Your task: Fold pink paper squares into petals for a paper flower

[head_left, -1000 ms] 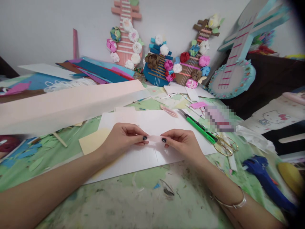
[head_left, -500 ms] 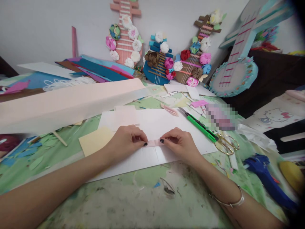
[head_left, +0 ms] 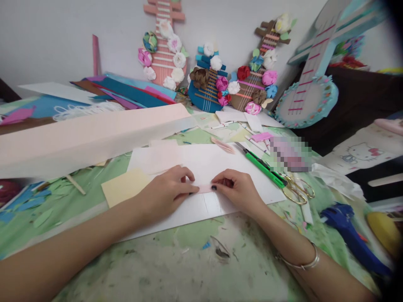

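A narrow strip of pale pink paper point(head_left: 205, 188) lies low over a white board point(head_left: 189, 218), stretched between my two hands. My left hand point(head_left: 171, 188) has its thumb and a finger together at the strip's left end, with another finger raised and bent above. At the right end, my right hand point(head_left: 236, 189) pinches the strip between thumb and index finger, its other fingers curled. A yellow paper square point(head_left: 121, 184) sits partly under my left wrist. Behind it, a pale pink paper piece point(head_left: 163, 153) rests on the board.
A green utility knife point(head_left: 264, 167) and gold-handled scissors point(head_left: 297, 191) lie to the right, near a blue glue gun point(head_left: 352, 235). A long pale pink sheet point(head_left: 94, 130) stretches across the left. Flower-decorated cardboard instruments point(head_left: 206, 90) lean on the wall.
My left hand has turned slightly, its fingers shifting along the strip's left end towards the right, so less of the strip shows. My right hand keeps its pinch almost unmoved.
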Available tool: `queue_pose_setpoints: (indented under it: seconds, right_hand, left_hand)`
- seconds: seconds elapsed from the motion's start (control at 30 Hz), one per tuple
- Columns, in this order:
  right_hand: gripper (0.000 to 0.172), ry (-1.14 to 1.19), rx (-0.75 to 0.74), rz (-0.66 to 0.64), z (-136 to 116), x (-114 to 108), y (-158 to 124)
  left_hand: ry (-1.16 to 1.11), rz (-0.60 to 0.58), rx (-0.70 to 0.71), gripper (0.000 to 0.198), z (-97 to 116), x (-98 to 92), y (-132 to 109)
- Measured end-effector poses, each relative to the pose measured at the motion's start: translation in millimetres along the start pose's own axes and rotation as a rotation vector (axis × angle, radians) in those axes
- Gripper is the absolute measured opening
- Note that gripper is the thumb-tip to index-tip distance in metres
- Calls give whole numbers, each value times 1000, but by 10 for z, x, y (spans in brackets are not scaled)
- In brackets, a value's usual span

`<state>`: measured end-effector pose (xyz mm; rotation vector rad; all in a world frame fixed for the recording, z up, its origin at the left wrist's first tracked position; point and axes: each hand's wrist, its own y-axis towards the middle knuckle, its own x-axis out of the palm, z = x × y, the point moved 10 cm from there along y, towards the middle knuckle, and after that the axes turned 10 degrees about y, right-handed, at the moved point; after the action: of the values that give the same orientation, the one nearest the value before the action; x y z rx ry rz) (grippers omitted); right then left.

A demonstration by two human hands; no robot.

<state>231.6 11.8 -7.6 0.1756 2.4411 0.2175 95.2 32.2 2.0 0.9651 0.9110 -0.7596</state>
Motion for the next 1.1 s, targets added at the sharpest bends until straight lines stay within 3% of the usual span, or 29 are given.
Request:
queue_pose_setpoints:
  seconds: [0.27,0.47,0.53,0.63,0.77,0.97,1.1]
  right_hand:
    - [7,54,31,97,104,-119,27]
    - [16,51,112,379,354,-553,43]
    - [22,27,128,448,406,-677,42]
    - [28,1,145,498,435,-771,28]
    - [29,9,80,470,330,-721,21]
    - [25,17,-151,381,30,-528,6]
    - [24,33,-255,317,-107,-422,-20]
  left_hand:
    - [93,22,-2,24,25,-106,-53]
    - [268,197,-160,22,-354,-351,-64]
    - [348,159,-214,25,-532,-354,-50]
    - [390,-13,-208,29,-715,-225,-20]
    - [353,-24,-268,26,-834,-266,-33]
    - [319,27,-351,27,-862,-392,-49]
    - [336,112,-349,24,-856,-447,-59]
